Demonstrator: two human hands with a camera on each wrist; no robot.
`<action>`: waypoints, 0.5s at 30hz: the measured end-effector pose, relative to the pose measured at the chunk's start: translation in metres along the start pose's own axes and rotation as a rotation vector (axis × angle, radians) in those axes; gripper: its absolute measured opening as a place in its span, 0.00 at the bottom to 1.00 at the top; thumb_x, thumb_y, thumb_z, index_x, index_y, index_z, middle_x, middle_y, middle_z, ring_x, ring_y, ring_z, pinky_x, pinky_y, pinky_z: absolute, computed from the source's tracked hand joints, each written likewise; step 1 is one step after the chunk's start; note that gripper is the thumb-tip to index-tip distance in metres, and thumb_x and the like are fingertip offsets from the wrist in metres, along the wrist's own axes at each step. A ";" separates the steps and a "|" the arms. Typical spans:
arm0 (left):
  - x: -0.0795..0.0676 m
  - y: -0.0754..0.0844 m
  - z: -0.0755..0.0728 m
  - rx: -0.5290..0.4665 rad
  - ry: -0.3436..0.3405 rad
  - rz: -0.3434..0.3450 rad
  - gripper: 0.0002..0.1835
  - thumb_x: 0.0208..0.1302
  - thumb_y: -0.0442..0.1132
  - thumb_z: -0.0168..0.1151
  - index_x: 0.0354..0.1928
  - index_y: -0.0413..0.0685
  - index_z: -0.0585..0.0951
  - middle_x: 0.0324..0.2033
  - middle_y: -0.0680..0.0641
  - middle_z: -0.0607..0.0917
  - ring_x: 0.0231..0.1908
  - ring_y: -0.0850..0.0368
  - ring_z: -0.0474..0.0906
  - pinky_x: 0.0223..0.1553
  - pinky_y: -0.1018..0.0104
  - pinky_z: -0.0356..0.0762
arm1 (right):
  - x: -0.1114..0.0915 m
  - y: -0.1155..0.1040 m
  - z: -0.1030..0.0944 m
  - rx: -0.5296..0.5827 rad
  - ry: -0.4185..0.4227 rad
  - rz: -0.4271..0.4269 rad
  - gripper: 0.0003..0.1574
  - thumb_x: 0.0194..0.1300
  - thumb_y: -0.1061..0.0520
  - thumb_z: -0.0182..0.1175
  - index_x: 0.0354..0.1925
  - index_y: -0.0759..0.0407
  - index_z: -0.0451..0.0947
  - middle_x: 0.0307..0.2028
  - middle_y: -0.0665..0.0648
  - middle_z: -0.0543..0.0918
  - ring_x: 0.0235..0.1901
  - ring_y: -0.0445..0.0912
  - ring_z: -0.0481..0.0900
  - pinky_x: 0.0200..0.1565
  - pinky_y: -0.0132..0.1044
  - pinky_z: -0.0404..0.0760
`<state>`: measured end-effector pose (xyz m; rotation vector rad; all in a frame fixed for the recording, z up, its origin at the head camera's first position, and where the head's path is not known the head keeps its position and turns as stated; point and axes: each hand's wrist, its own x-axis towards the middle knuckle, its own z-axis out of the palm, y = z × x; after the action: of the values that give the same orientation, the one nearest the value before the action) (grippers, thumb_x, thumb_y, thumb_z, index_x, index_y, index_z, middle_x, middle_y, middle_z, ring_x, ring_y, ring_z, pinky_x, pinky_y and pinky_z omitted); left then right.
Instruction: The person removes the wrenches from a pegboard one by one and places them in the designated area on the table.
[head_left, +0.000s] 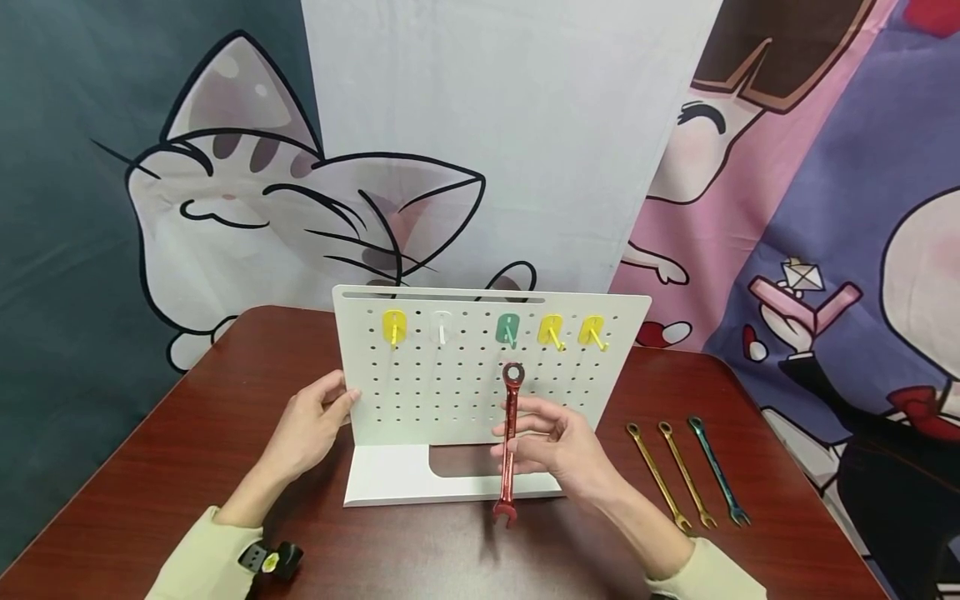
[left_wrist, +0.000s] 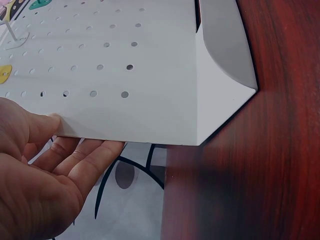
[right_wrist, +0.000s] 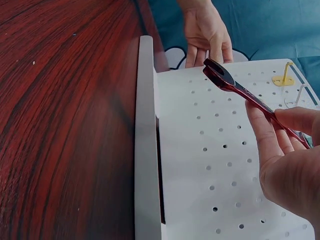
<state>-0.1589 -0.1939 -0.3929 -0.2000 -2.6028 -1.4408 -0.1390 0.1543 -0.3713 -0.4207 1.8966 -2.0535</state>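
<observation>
My right hand (head_left: 566,450) pinches a red combination wrench (head_left: 510,442) between thumb and fingers. The wrench is upright in front of the white pegboard (head_left: 420,383), ring end up, open end down, with the ring just below the green hook (head_left: 507,328). At the board's left edge my left hand (head_left: 303,429) holds on, thumb on the front face and fingers behind, as the left wrist view shows at the board's edge (left_wrist: 165,120). Along the top of the board sit yellow hooks (head_left: 394,327), one clear hook (head_left: 442,327) and the green one, all bare.
To the right on the brown table (head_left: 315,550) lie two gold wrenches (head_left: 660,477) (head_left: 687,475) and a teal wrench (head_left: 718,471), side by side. The pegboard stands on a white base (head_left: 386,475). A cartoon-printed cloth (head_left: 480,108) hangs behind the table.
</observation>
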 end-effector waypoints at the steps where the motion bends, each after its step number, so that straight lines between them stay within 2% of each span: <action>1: 0.000 0.000 0.000 0.001 0.000 0.000 0.04 0.80 0.35 0.58 0.47 0.42 0.80 0.41 0.42 0.90 0.37 0.53 0.82 0.45 0.56 0.90 | 0.000 0.000 -0.001 0.001 0.002 0.002 0.39 0.67 0.72 0.63 0.72 0.79 0.62 0.45 0.55 0.91 0.44 0.54 0.93 0.47 0.54 0.90; 8: -0.001 0.000 0.000 -0.008 -0.005 -0.007 0.06 0.81 0.35 0.58 0.50 0.42 0.81 0.46 0.40 0.90 0.43 0.49 0.87 0.48 0.52 0.89 | -0.005 0.003 -0.008 -0.019 0.017 0.010 0.37 0.67 0.72 0.62 0.71 0.79 0.63 0.45 0.54 0.91 0.43 0.51 0.93 0.47 0.52 0.90; 15: 0.000 0.001 0.000 0.010 -0.004 -0.009 0.05 0.81 0.36 0.57 0.48 0.43 0.80 0.43 0.42 0.90 0.40 0.51 0.85 0.46 0.53 0.89 | -0.009 0.006 -0.016 -0.034 0.043 0.015 0.38 0.66 0.72 0.63 0.71 0.79 0.63 0.44 0.55 0.92 0.41 0.50 0.93 0.47 0.51 0.90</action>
<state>-0.1583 -0.1939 -0.3921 -0.1902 -2.6170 -1.4318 -0.1370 0.1719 -0.3783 -0.3726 1.9556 -2.0394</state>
